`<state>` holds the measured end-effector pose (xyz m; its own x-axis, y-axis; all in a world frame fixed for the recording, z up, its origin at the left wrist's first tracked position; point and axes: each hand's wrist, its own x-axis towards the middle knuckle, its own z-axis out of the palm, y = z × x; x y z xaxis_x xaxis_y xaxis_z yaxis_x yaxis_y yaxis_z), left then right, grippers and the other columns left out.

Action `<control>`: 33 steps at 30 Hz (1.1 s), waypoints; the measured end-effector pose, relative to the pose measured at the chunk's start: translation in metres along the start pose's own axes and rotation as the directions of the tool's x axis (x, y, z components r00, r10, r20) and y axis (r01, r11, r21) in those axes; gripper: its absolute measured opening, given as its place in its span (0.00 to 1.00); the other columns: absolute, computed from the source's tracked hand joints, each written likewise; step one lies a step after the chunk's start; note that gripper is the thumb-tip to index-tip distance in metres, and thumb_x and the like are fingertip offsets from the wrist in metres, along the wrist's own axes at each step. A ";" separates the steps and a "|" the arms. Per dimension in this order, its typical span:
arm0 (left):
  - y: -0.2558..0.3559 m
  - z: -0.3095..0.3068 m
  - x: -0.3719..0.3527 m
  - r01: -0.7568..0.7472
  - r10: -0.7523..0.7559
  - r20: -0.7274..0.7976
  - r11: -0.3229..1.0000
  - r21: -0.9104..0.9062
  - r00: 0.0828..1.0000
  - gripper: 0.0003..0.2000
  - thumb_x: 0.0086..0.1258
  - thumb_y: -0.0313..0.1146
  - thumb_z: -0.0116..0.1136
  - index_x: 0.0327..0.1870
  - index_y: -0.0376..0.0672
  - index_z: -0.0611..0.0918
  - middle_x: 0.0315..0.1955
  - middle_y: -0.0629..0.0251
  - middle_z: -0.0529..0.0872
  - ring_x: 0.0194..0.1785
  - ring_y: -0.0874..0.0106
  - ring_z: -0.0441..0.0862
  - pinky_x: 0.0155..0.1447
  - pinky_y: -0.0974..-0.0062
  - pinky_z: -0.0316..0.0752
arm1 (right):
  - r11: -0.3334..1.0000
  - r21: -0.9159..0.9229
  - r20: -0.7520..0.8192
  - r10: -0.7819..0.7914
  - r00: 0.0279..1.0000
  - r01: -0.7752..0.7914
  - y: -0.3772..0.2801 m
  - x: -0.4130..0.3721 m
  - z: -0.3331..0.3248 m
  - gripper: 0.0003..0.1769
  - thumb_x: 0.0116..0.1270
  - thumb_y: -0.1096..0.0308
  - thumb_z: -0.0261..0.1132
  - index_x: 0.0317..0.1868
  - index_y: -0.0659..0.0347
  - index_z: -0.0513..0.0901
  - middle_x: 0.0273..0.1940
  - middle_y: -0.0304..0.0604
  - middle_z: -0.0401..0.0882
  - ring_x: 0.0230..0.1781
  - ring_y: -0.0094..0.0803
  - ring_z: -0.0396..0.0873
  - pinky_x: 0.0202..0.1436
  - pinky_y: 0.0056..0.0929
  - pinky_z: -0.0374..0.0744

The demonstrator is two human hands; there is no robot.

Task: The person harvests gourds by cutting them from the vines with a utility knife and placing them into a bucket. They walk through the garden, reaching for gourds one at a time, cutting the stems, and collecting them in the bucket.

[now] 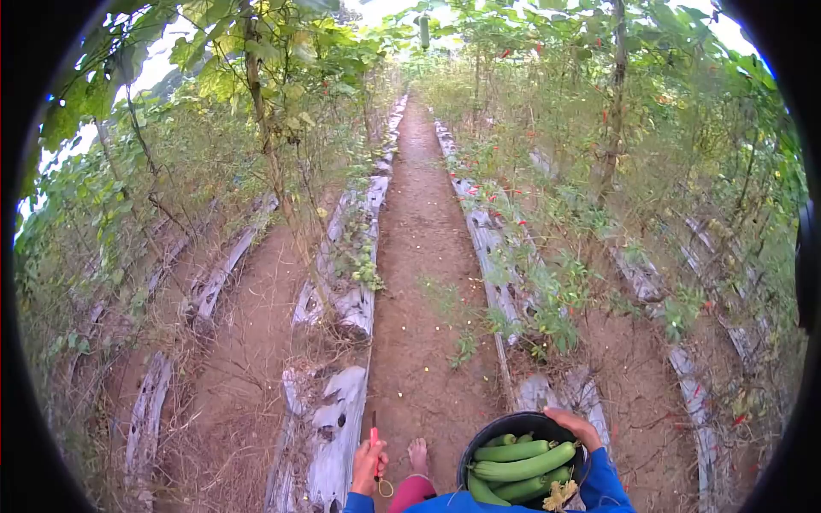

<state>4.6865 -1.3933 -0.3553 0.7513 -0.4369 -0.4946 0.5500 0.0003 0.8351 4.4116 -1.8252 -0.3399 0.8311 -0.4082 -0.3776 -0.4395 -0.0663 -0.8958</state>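
Note:
My left hand [367, 467], at the bottom centre, is closed around a small knife [374, 435] with a reddish-pink handle. Its short dark blade points up and away from me, and a thin yellowish loop hangs below the fist. At the lower right, my right hand [577, 427] grips the rim of a black bucket [466, 449] held against my body. Several long green gourds [526, 464] lie inside it, with a withered yellow flower [560, 494] near the front edge. The fingers under the rim are partly hidden.
A bare dirt path [419, 231] runs straight ahead between beds covered with torn silvery plastic mulch [338, 419]. Wooden poles [616, 103] and leafy vines rise on both sides. Red chillies dot the plants at right. One green gourd [424, 32] hangs overhead.

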 end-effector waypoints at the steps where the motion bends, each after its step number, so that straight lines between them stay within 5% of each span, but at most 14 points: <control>1: 0.006 -0.005 0.017 -0.003 0.003 -0.013 1.000 -0.010 1.000 0.10 0.72 0.41 0.58 0.43 0.44 0.78 0.19 0.69 0.76 0.16 0.81 0.67 0.17 0.81 0.59 | 1.000 -0.003 0.002 -0.005 1.000 0.005 -0.003 0.019 -0.001 0.29 0.75 0.49 0.57 0.65 0.62 0.78 0.65 0.41 0.76 0.66 0.28 0.71 0.74 0.28 0.62; 3: 0.017 -0.013 0.056 -0.004 0.004 -0.018 0.999 -0.046 1.000 0.10 0.72 0.41 0.58 0.43 0.44 0.77 0.19 0.69 0.76 0.16 0.81 0.67 0.17 0.81 0.59 | 0.953 0.060 0.006 -0.298 0.954 0.297 0.005 0.051 -0.009 0.27 0.77 0.51 0.54 0.64 0.63 0.78 0.65 0.41 0.76 0.68 0.28 0.69 0.74 0.29 0.62; 7: 0.050 -0.024 0.144 -0.006 0.001 -0.047 0.994 -0.106 0.999 0.10 0.72 0.41 0.58 0.43 0.45 0.76 0.18 0.69 0.74 0.15 0.81 0.67 0.17 0.81 0.59 | 0.961 0.233 0.046 0.142 0.989 -0.149 -0.059 0.146 -0.009 0.23 0.78 0.62 0.52 0.67 0.62 0.75 0.68 0.47 0.72 0.71 0.38 0.67 0.76 0.33 0.61; 9: 0.078 -0.023 0.181 -0.013 0.010 -0.040 0.995 -0.096 0.999 0.10 0.72 0.41 0.58 0.42 0.45 0.76 0.18 0.70 0.74 0.15 0.81 0.66 0.17 0.81 0.59 | 0.853 0.499 0.047 0.151 0.987 -0.154 -0.072 0.171 -0.011 0.23 0.78 0.62 0.52 0.67 0.62 0.75 0.66 0.47 0.74 0.69 0.37 0.69 0.75 0.32 0.63; 10: 0.093 -0.023 0.199 -0.034 0.031 -0.031 0.995 -0.097 0.999 0.10 0.72 0.41 0.57 0.41 0.44 0.76 0.18 0.70 0.74 0.15 0.81 0.66 0.16 0.81 0.59 | 0.974 0.131 -0.050 -0.178 0.983 0.183 -0.094 0.178 -0.014 0.22 0.78 0.60 0.52 0.66 0.62 0.76 0.64 0.45 0.77 0.67 0.34 0.71 0.73 0.31 0.65; 11: 0.109 -0.023 0.215 -0.054 0.052 -0.026 0.994 -0.096 0.998 0.10 0.73 0.41 0.57 0.41 0.44 0.76 0.17 0.70 0.74 0.15 0.81 0.66 0.16 0.81 0.59 | 0.840 -0.267 -0.008 -0.491 0.871 0.472 -0.122 0.183 -0.008 0.23 0.79 0.58 0.52 0.65 0.62 0.78 0.61 0.44 0.79 0.65 0.31 0.74 0.72 0.30 0.67; 13: 0.140 -0.013 0.249 -0.062 0.061 -0.020 0.997 -0.041 0.998 0.09 0.74 0.39 0.55 0.41 0.44 0.77 0.17 0.70 0.74 0.14 0.82 0.66 0.15 0.82 0.59 | 0.851 -0.226 -0.064 -0.499 0.864 0.475 -0.136 0.218 -0.012 0.23 0.79 0.54 0.51 0.61 0.62 0.81 0.54 0.43 0.83 0.57 0.28 0.77 0.66 0.30 0.72; 16: 0.189 0.002 0.287 -0.106 0.106 0.029 0.994 -0.014 0.994 0.08 0.75 0.39 0.53 0.41 0.44 0.77 0.17 0.71 0.74 0.14 0.83 0.65 0.15 0.83 0.59 | 0.992 -0.095 0.025 0.080 0.996 -0.078 -0.205 0.271 -0.009 0.27 0.79 0.49 0.51 0.58 0.65 0.81 0.57 0.42 0.80 0.53 0.27 0.75 0.63 0.28 0.71; 19: 0.224 0.017 0.320 -0.136 0.137 0.063 0.990 -0.030 0.989 0.09 0.75 0.39 0.53 0.42 0.43 0.77 0.17 0.72 0.74 0.14 0.83 0.65 0.15 0.83 0.59 | 0.999 -0.034 -0.015 0.009 1.000 -0.009 -0.208 0.336 -0.016 0.27 0.79 0.49 0.52 0.57 0.65 0.82 0.57 0.43 0.80 0.57 0.30 0.75 0.65 0.28 0.69; 20: 0.228 0.018 0.334 -0.130 0.132 0.061 0.991 -0.025 0.989 0.09 0.75 0.39 0.53 0.42 0.43 0.77 0.17 0.72 0.74 0.14 0.83 0.65 0.15 0.83 0.59 | 0.974 -0.109 -0.115 -0.209 0.971 0.197 -0.242 0.332 -0.004 0.25 0.76 0.49 0.56 0.50 0.66 0.84 0.50 0.41 0.84 0.51 0.28 0.79 0.59 0.31 0.74; 21: 0.232 0.021 0.351 -0.148 0.149 0.052 0.989 -0.019 0.987 0.10 0.75 0.41 0.54 0.43 0.44 0.77 0.17 0.72 0.74 0.14 0.83 0.66 0.15 0.82 0.58 | 0.976 -0.103 -0.119 -0.203 0.972 0.191 -0.287 0.327 0.012 0.25 0.76 0.49 0.56 0.50 0.66 0.84 0.50 0.41 0.84 0.51 0.28 0.79 0.59 0.31 0.74; 25: 0.245 0.040 0.415 -0.132 0.134 0.022 0.990 -0.048 0.991 0.12 0.74 0.44 0.56 0.44 0.44 0.78 0.17 0.71 0.74 0.15 0.81 0.66 0.15 0.82 0.58 | 0.858 -0.018 0.104 -0.510 0.854 0.514 -0.291 0.399 -0.013 0.23 0.78 0.64 0.51 0.68 0.66 0.74 0.67 0.48 0.73 0.72 0.38 0.66 0.78 0.35 0.58; 27: 0.245 0.053 0.452 -0.133 0.134 0.023 0.990 -0.046 0.991 0.09 0.74 0.40 0.54 0.41 0.43 0.77 0.16 0.71 0.73 0.14 0.82 0.66 0.15 0.82 0.59 | 0.861 -0.094 0.131 -0.487 0.864 0.500 -0.241 0.486 -0.046 0.28 0.76 0.54 0.55 0.69 0.62 0.74 0.69 0.42 0.70 0.70 0.32 0.67 0.76 0.30 0.59; 33: 0.282 0.081 0.554 -0.068 0.060 -0.083 0.993 -0.099 0.995 0.10 0.73 0.41 0.55 0.41 0.44 0.77 0.16 0.70 0.72 0.14 0.80 0.66 0.14 0.81 0.58 | 0.970 -0.081 0.218 -0.207 0.954 0.229 -0.299 0.637 -0.085 0.30 0.75 0.49 0.53 0.69 0.60 0.74 0.70 0.44 0.69 0.72 0.35 0.64 0.76 0.32 0.58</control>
<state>5.2280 -1.7080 -0.3742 0.8105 -0.3602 -0.4618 0.5309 0.1190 0.8390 5.0435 -2.1429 -0.2926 0.9579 -0.1771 -0.2261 -0.2638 -0.2318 -0.9363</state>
